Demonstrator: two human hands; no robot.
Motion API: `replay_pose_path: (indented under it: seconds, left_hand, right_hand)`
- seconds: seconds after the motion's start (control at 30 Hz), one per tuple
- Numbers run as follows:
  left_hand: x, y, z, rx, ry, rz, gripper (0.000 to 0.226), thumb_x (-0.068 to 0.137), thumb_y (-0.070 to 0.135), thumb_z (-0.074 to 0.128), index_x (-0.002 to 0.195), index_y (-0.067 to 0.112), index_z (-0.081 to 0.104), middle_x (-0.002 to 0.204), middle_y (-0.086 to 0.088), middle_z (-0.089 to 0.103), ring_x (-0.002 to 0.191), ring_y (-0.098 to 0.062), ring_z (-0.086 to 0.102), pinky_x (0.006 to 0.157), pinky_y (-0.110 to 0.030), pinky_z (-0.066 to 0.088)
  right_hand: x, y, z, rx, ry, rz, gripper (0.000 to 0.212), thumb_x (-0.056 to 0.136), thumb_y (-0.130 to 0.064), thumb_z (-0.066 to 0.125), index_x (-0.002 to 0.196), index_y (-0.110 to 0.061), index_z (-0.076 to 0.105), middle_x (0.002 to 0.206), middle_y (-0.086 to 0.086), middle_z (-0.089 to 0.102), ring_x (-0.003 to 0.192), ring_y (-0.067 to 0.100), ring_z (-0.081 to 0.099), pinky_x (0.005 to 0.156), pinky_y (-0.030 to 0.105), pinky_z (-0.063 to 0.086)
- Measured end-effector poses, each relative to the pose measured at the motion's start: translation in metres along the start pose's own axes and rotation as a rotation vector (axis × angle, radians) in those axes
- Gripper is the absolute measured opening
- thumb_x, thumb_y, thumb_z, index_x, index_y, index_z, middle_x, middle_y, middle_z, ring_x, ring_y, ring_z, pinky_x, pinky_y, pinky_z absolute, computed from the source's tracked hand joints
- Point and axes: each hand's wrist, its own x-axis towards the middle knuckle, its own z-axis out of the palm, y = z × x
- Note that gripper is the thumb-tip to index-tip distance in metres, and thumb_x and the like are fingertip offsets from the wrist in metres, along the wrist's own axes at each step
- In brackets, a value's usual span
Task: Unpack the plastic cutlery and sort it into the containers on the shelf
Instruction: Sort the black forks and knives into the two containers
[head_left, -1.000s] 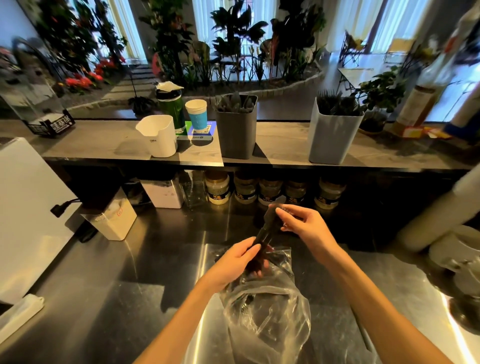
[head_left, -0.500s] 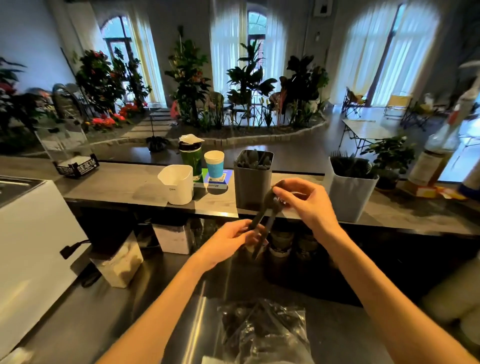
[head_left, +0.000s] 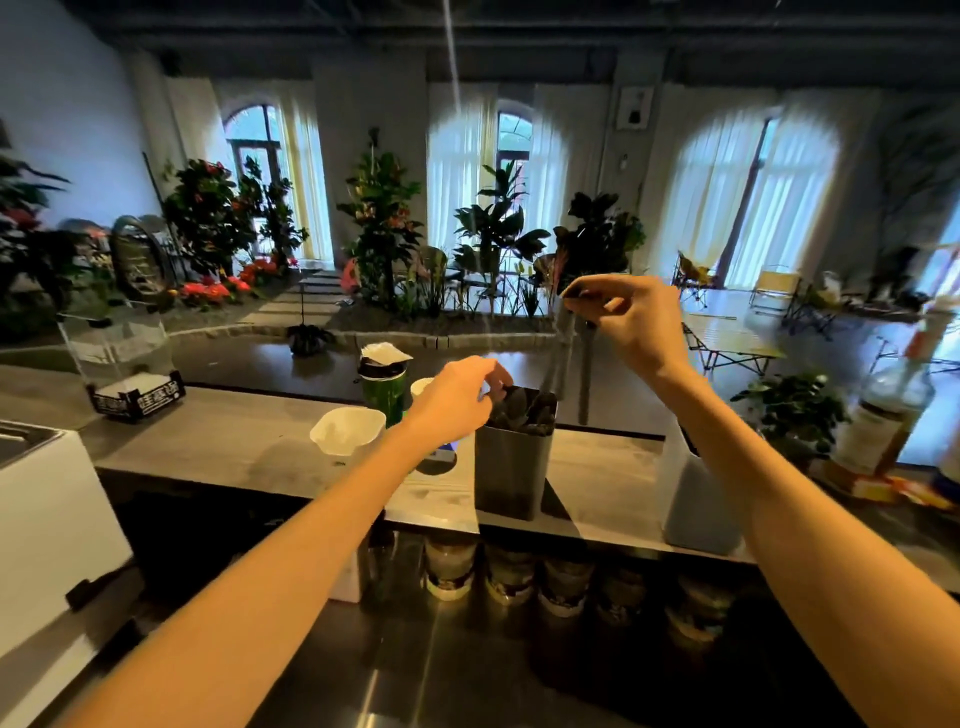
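A dark grey container (head_left: 511, 467) full of black spoons stands on the shelf (head_left: 234, 441). My left hand (head_left: 457, 400) is at its left rim, fingers curled, pinching a black spoon (head_left: 501, 397) at the mouth. My right hand (head_left: 628, 322) is raised above and to the right of that container and pinches several black cutlery pieces (head_left: 566, 353) by their tops. They hang down, blurred. A light grey container (head_left: 696, 499) stands further right, partly hidden behind my right forearm. The plastic bag is out of view.
On the shelf to the left are a white cup (head_left: 345, 431), a green can (head_left: 382, 384) and a clear box (head_left: 130, 364). Jars (head_left: 449, 566) stand under the shelf. A white appliance (head_left: 47, 519) is at the left, a bottle (head_left: 883, 415) at the right.
Both hands rose from the bag on the counter to the shelf. My left hand went to the dark container's mouth. My right hand lifted its cutlery higher. The view tilted up.
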Motion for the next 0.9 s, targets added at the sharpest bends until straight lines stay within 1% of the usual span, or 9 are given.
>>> replay_pose_path:
  seconds: [0.07, 0.13, 0.2, 0.27, 0.4, 0.53, 0.67, 0.77, 0.9]
  left_hand:
    - [0.004, -0.005, 0.005, 0.026, 0.013, 0.008, 0.022, 0.094, 0.001, 0.057, 0.112, 0.007, 0.067, 0.114, -0.005, 0.066, 0.105, -0.023, 0.063, 0.091, -0.044, 0.054]
    - [0.007, -0.006, 0.008, 0.037, 0.021, 0.006, 0.020, 0.097, 0.008, 0.060, 0.116, 0.009, 0.066, 0.114, -0.005, 0.066, 0.105, -0.022, 0.063, 0.093, -0.043, 0.054]
    - [0.008, -0.006, 0.012, 0.032, 0.007, -0.014, 0.022, 0.097, 0.013, 0.062, 0.120, 0.012, 0.065, 0.115, -0.004, 0.067, 0.104, -0.020, 0.063, 0.094, -0.042, 0.054]
    - [0.009, -0.005, 0.015, 0.043, -0.021, -0.027, 0.025, 0.097, 0.015, 0.064, 0.122, 0.013, 0.064, 0.116, -0.005, 0.067, 0.100, -0.020, 0.063, 0.092, -0.041, 0.055]
    - [0.012, 0.000, 0.019, 0.078, -0.036, -0.005, 0.028, 0.097, 0.016, 0.064, 0.125, 0.012, 0.062, 0.119, -0.007, 0.066, 0.104, -0.022, 0.063, 0.092, -0.040, 0.055]
    - [0.017, 0.018, 0.028, 0.052, -0.032, 0.046, 0.025, 0.096, 0.012, 0.063, 0.120, 0.013, 0.063, 0.116, -0.006, 0.065, 0.105, -0.023, 0.062, 0.091, -0.044, 0.055]
    - [0.022, 0.047, 0.047, -0.059, -0.050, 0.135, 0.019, 0.091, 0.004, 0.062, 0.105, 0.015, 0.065, 0.106, -0.002, 0.068, 0.095, -0.020, 0.065, 0.088, -0.041, 0.056]
    - [0.026, 0.075, 0.065, -0.186, -0.107, 0.143, 0.024, 0.092, 0.001, 0.060, 0.113, 0.008, 0.067, 0.106, -0.006, 0.072, 0.094, -0.019, 0.067, 0.086, -0.030, 0.056]
    - [0.040, 0.117, 0.099, -0.312, -0.111, 0.128, 0.020, 0.096, 0.011, 0.064, 0.116, 0.010, 0.067, 0.110, -0.006, 0.071, 0.097, -0.016, 0.066, 0.090, -0.027, 0.055]
  right_hand:
    - [0.001, 0.016, 0.013, -0.037, -0.048, 0.002, 0.018, 0.084, -0.007, 0.080, 0.101, -0.014, 0.082, 0.092, 0.004, 0.079, 0.067, -0.012, 0.064, 0.068, 0.006, 0.049]
    - [-0.002, 0.030, 0.023, -0.072, -0.145, 0.038, 0.018, 0.082, -0.007, 0.082, 0.099, -0.013, 0.082, 0.092, 0.005, 0.079, 0.074, -0.003, 0.069, 0.076, 0.020, 0.059]
    - [-0.008, 0.039, 0.027, -0.145, -0.299, 0.095, 0.021, 0.081, -0.010, 0.084, 0.102, -0.011, 0.081, 0.095, 0.006, 0.079, 0.079, 0.006, 0.072, 0.086, 0.032, 0.062]
    - [-0.014, 0.045, 0.023, -0.194, -0.370, 0.107, 0.024, 0.080, -0.012, 0.084, 0.104, -0.010, 0.081, 0.095, 0.007, 0.079, 0.081, 0.007, 0.073, 0.087, 0.033, 0.061]
    - [-0.016, 0.041, -0.014, -0.135, -0.249, 0.100, 0.027, 0.086, -0.008, 0.078, 0.112, -0.009, 0.076, 0.103, 0.007, 0.077, 0.093, 0.012, 0.074, 0.095, 0.032, 0.059]
    - [-0.013, 0.032, -0.078, -0.160, -0.033, 0.097, 0.029, 0.090, -0.009, 0.074, 0.117, -0.004, 0.063, 0.097, 0.000, 0.071, 0.090, 0.011, 0.070, 0.087, 0.015, 0.055]
    - [-0.025, 0.035, -0.131, -0.233, 0.107, 0.042, 0.025, 0.092, -0.010, 0.073, 0.114, -0.006, 0.060, 0.097, 0.003, 0.073, 0.089, 0.013, 0.073, 0.087, 0.024, 0.058]
    - [-0.039, 0.051, -0.147, -0.309, 0.149, 0.070, 0.023, 0.093, -0.009, 0.071, 0.113, -0.006, 0.059, 0.100, 0.013, 0.076, 0.091, 0.019, 0.074, 0.087, 0.033, 0.060]
    - [-0.063, 0.089, -0.134, -0.392, 0.051, 0.162, 0.016, 0.090, -0.008, 0.076, 0.100, -0.007, 0.064, 0.090, 0.014, 0.076, 0.082, 0.023, 0.073, 0.079, 0.034, 0.059]
